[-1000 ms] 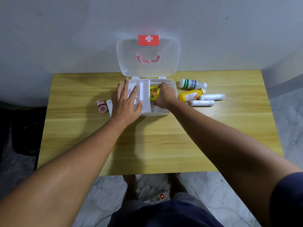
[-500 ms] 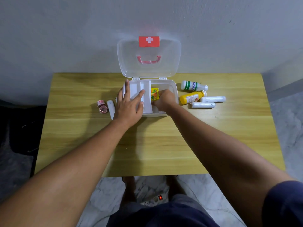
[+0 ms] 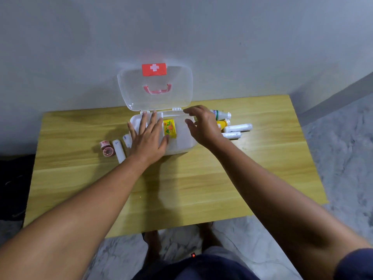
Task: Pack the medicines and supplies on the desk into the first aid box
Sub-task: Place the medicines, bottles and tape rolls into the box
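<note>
Inside first aid box (image 3: 182, 145), yellow packet (image 3: 170, 128), just beside left fingers (image 3: 150, 123), right hand (image 3: 202, 126) apart

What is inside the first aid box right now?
A yellow packet lies in the box. The left hand covers the left part, so anything there cannot be seen. The right hand is empty.

Translucent plastic box (image 3: 182, 147), wood-grain desk (image 3: 181, 186)

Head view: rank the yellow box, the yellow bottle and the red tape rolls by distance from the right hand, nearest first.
From the right hand:
1. Yellow bottle, right beside it, partly hidden behind it.
2. Yellow box, inside the first aid box, to its left.
3. Red tape rolls, far left on the desk.
</note>
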